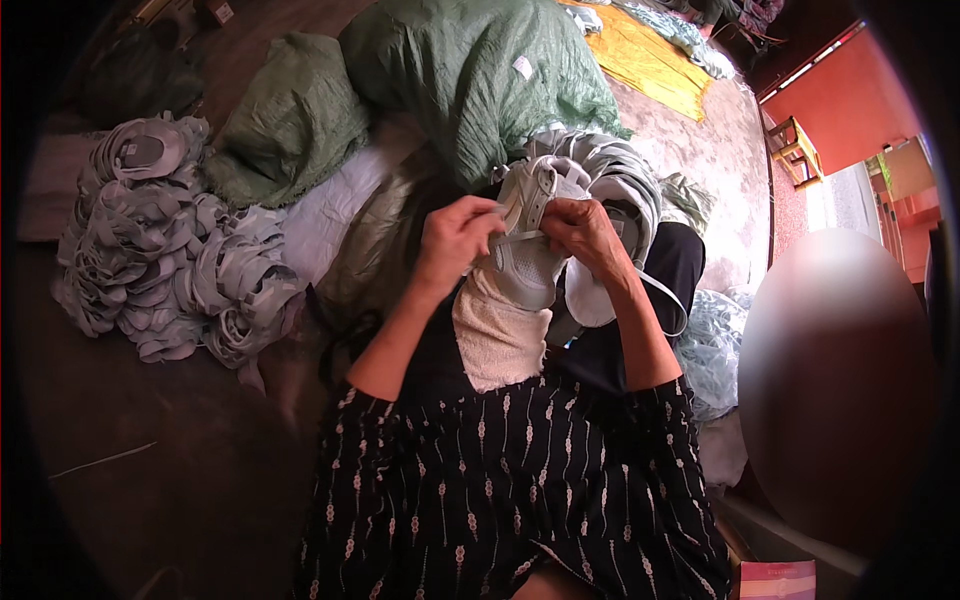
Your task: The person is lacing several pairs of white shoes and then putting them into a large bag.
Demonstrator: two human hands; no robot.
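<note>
A pale grey shoe upper (528, 272) lies over my lap, toe toward me, with its row of eyelets facing up. A flat light shoelace (520, 237) stretches across it between my two hands. My left hand (458, 242) is closed at the left of the upper, its fingertips pinching the lace and slightly blurred. At the eyelets, my right hand (588, 236) is closed with thumb and finger pinched on the lace; the exact grip is partly hidden. A loop of lace hangs beyond my right wrist. Beneath the upper is a cream cloth (497, 335).
More grey uppers (625, 165) are stacked just beyond my right hand. A large heap of uppers (150, 250) lies at the left. Green woven sacks (480, 75) stand ahead. A clear bag (712, 345) sits at my right, near a blurred round shape (838, 390). Farther off are a yellow sheet (650, 60) and a wooden stool (795, 152).
</note>
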